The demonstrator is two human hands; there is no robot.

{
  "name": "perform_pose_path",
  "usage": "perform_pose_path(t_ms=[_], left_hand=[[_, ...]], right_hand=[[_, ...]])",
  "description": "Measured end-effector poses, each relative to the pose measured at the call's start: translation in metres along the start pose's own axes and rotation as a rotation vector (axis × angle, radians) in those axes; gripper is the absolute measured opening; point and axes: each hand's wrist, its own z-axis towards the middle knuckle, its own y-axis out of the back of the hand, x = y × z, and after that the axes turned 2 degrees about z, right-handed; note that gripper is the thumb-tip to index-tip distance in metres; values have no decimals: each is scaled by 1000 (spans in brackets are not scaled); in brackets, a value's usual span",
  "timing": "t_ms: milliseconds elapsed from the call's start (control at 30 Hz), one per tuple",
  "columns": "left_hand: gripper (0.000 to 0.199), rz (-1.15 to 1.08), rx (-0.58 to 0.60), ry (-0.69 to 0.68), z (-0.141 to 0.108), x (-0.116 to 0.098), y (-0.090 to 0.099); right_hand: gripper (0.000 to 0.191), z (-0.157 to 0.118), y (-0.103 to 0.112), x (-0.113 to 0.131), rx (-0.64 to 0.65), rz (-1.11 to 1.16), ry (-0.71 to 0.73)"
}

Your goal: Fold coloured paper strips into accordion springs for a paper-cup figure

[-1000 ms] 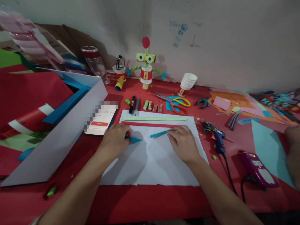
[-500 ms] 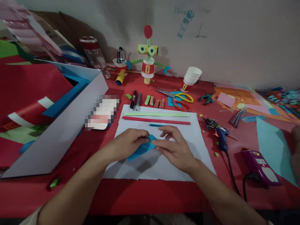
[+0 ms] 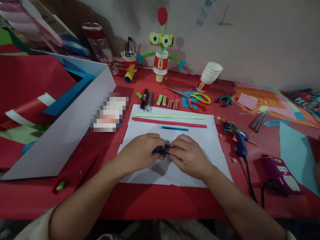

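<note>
My left hand (image 3: 143,150) and my right hand (image 3: 188,155) meet over a white sheet (image 3: 147,176), both with fingers closed on a small piece of blue paper (image 3: 161,150). The paper looks dark and narrow from here, and the fingers hide much of it. Beyond the hands lie a short blue strip (image 3: 175,128), a long red strip (image 3: 170,122) and a long light green strip (image 3: 170,116), roughly parallel on the sheet.
A paper-cup figure (image 3: 160,63) stands at the back near stacked cups (image 3: 210,75). Scissors (image 3: 192,97), markers (image 3: 144,99) and folded paper springs (image 3: 160,100) lie behind the sheet. On the right are a glue gun (image 3: 241,143) and a purple box (image 3: 281,175); on the left, a white box (image 3: 75,126).
The blue paper, seen broad and flat before, now shows narrow and dark between my fingers. My right fingers have closed in, and the short blue strip is fully uncovered. The view has shifted slightly.
</note>
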Motion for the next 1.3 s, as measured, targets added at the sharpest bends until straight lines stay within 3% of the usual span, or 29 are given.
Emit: perform_pose_path(t_ms=[300,467,1100,1300], left_hand=[[14,64,-20,201,-17,-7,-1],[11,95,-85,262,-21,-6,2],[22,13,-115,448,-19,9,3],[8,-65,-128,426,-23,11,8]], right_hand=[[10,-4,-8,6,-47,217,-276],[8,-1,-7,9,-47,211,-411],[9,7,-3,13,-33,204,-569],[15,6,-1,13,7,261,-537]])
